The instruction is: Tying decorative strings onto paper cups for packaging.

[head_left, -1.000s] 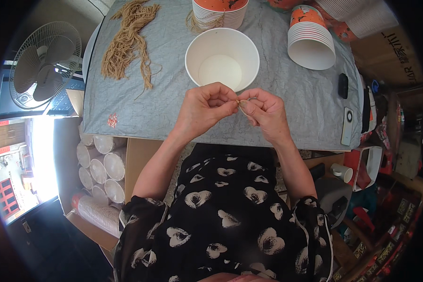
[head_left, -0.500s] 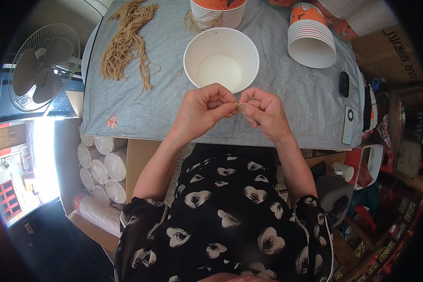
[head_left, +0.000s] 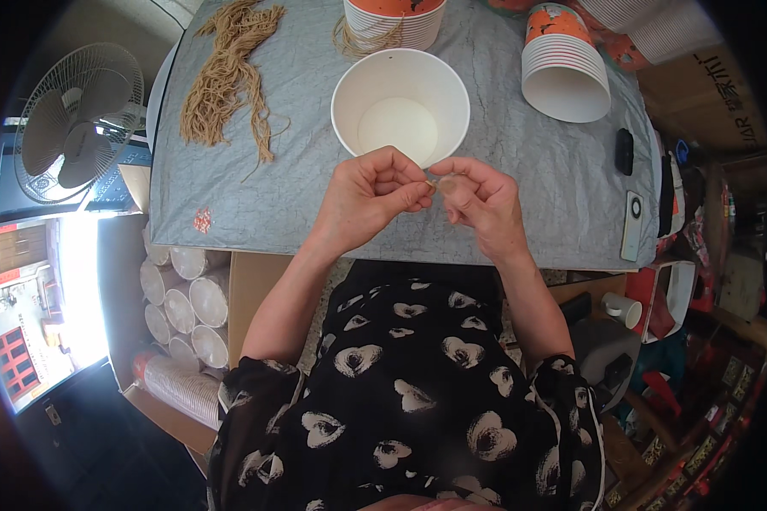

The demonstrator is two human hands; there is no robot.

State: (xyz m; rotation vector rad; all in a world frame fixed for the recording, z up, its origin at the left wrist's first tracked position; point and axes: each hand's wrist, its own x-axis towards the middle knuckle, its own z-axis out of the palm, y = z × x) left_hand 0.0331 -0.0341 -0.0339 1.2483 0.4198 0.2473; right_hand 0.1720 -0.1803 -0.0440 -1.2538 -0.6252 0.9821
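My left hand (head_left: 371, 194) and my right hand (head_left: 484, 207) meet fingertip to fingertip over the table's near part. Each is closed in a pinch. A tiny tan bit shows at the left fingertips, too small to name; what the right fingers hold, if anything, is hidden. Just beyond them stands a white paper tub (head_left: 395, 123), its open mouth facing me and a small dark hole near its far rim. Behind it is a stack of orange and white tubs (head_left: 394, 25) with loose tan cord (head_left: 345, 38) beside it. A bundle of tan cord (head_left: 230, 77) lies at the far left.
Another stack of paper tubs (head_left: 562, 72) lies at the far right. Near the right edge are a black object (head_left: 625, 152) and a pale phone-like object (head_left: 631, 226). A fan (head_left: 81, 115) stands left, above a carton of stacked tubs (head_left: 179, 311).
The right hand's index finger has straightened and its thumb has shifted slightly, with a small gap opening between the two hands' fingertips. The left hand stays nearly still.
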